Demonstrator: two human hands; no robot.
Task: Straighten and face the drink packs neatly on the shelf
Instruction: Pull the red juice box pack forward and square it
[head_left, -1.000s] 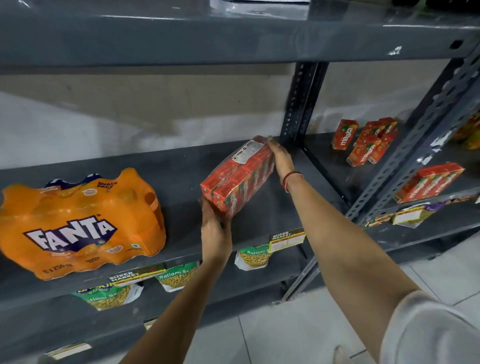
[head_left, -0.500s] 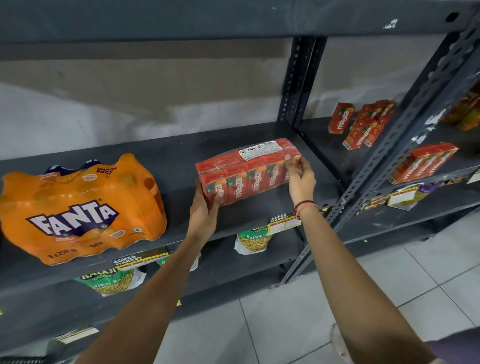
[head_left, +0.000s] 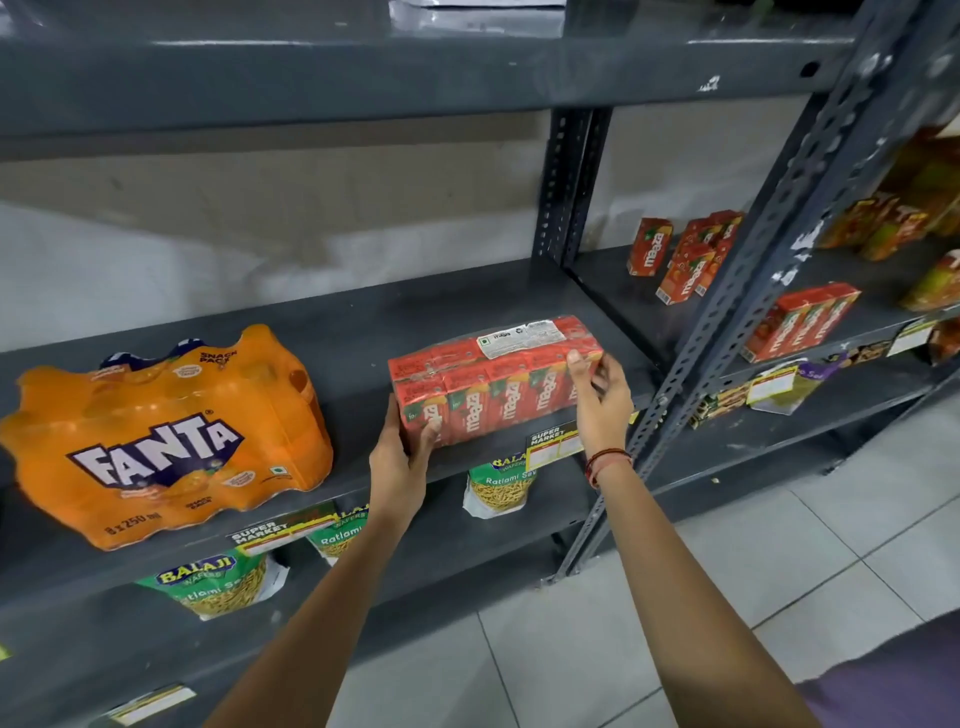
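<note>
I have the Maaza pack (head_left: 493, 382) standing on the middle shelf (head_left: 363, 327), near its front edge, right of the Fanta pack (head_left: 166, 436). My left hand (head_left: 400, 457) clasps its left end; my right hand (head_left: 597, 400) pinches the right end, so both grips are closed on it. To finish well, I should square its printed face parallel to the shelf lip, then release evenly. Hidden: the pack's rear face and base. The white top label (head_left: 522, 335) is too small to read.
</note>
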